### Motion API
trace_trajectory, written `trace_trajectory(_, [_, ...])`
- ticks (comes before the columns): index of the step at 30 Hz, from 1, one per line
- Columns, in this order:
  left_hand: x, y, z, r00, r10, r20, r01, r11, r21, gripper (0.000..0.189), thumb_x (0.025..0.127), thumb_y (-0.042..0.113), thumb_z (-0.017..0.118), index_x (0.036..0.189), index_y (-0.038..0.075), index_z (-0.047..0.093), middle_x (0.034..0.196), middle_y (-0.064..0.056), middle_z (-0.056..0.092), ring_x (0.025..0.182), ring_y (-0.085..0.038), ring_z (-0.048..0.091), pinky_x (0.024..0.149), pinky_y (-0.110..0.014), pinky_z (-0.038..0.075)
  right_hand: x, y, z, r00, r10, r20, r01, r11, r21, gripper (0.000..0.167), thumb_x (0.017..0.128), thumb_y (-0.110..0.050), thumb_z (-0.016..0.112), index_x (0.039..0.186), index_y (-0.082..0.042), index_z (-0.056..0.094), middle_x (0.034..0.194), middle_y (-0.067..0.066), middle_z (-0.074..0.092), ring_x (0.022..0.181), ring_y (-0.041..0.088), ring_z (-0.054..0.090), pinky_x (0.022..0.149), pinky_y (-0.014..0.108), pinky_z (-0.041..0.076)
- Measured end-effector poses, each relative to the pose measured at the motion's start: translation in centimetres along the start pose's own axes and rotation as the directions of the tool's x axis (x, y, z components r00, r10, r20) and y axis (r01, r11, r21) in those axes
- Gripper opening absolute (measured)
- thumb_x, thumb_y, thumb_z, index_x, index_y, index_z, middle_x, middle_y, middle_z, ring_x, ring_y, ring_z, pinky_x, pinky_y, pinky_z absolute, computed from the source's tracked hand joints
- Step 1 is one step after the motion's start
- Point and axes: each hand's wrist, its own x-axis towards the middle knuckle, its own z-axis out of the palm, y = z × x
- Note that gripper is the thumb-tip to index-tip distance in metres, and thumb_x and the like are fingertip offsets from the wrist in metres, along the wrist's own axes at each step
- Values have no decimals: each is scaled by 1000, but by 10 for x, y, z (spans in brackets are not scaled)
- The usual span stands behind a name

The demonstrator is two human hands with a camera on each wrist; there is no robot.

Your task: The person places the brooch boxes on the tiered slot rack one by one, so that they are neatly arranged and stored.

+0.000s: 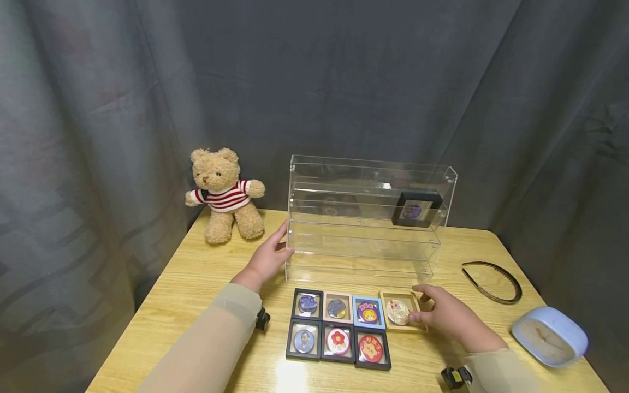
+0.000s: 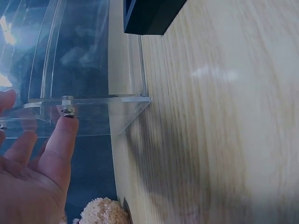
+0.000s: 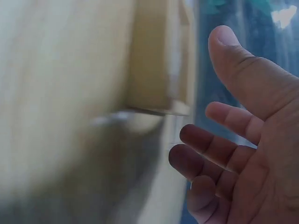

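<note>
A clear acrylic display rack [image 1: 361,262] with stepped shelves stands on the table. My left hand [image 1: 267,256] touches its left side panel, fingers extended along the clear plastic near a metal screw [image 2: 68,108]. In front of the rack lie several small square frames holding round badges, in two rows. My right hand [image 1: 449,316] is at the light wooden frame [image 1: 388,325] at the right end of the back row. Its thumb and fingers are spread at that frame's right side; the right wrist view shows them loosely bent beside the wooden frame [image 3: 149,60].
One black frame [image 1: 416,210] stands on an upper shelf at the rack's right. A teddy bear [image 1: 223,191] in a striped sweater sits at the back left. A black headband [image 1: 496,284] and a light blue clock [image 1: 550,335] lie on the right.
</note>
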Motion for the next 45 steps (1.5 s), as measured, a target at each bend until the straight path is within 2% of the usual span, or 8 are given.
trace_trajectory(4, [-1,-1,1,1000,8,-4,-8,1000,3,78,96,18,65,155,46,24,160,3,29,130,-30,49,99,-46,48,5,7,10,1000,22,22,-22,1000,5,93,73,-45,86,144,0,46,108,8,61,91,21,60,78,48,52])
trace_trajectory(6, [-1,-1,1,1000,11,-8,-11,1000,3,77,96,18,65,155,46,24,160,2,29,130,-30,49,100,-46,47,7,8,12,999,26,23,-26,1000,10,96,72,-45,86,146,0,45,105,7,61,92,22,59,80,49,51])
trace_trajectory(16, [-3,-1,2,1000,3,-10,-3,1000,-26,76,96,18,65,154,48,26,160,2,29,129,-29,50,98,-45,49,12,12,15,999,38,1,-38,999,-19,93,68,-43,89,141,1,50,105,10,61,93,25,57,80,51,50])
trace_trajectory(26, [-4,1,1,1000,-18,-10,18,1000,-2,76,96,21,64,153,51,24,159,3,29,130,-27,49,99,-46,48,8,9,13,993,107,-53,-104,993,55,86,66,-39,91,131,-4,49,104,11,58,85,24,56,74,45,49])
trace_trajectory(31, [-4,1,1,1000,-24,-5,24,1000,10,76,97,22,64,154,50,23,159,3,30,131,-28,48,100,-47,47,5,9,6,992,81,-94,-72,993,99,69,74,-33,88,126,-6,52,101,10,55,85,24,54,68,39,48])
trace_trajectory(36, [-3,0,1,1000,-22,-2,23,1000,11,76,97,21,64,155,48,23,159,2,30,131,-28,48,100,-45,47,3,6,-1,992,16,-129,-1,993,121,63,80,-28,84,130,-3,56,98,9,52,83,23,53,64,35,48])
trace_trajectory(41, [-4,1,1,1000,-13,2,13,1000,7,76,97,20,63,156,44,22,160,-1,29,132,-30,46,100,-46,47,1,4,-7,983,-32,-178,40,998,41,58,82,-31,82,129,-5,63,105,8,62,93,24,56,78,43,50])
trace_trajectory(45, [-4,2,1,1000,-16,5,16,1000,-8,76,97,19,64,156,45,23,160,0,28,132,-30,46,101,-47,46,0,2,-12,979,-52,-196,60,997,38,51,83,-30,81,126,-5,66,106,6,66,94,23,59,80,44,51])
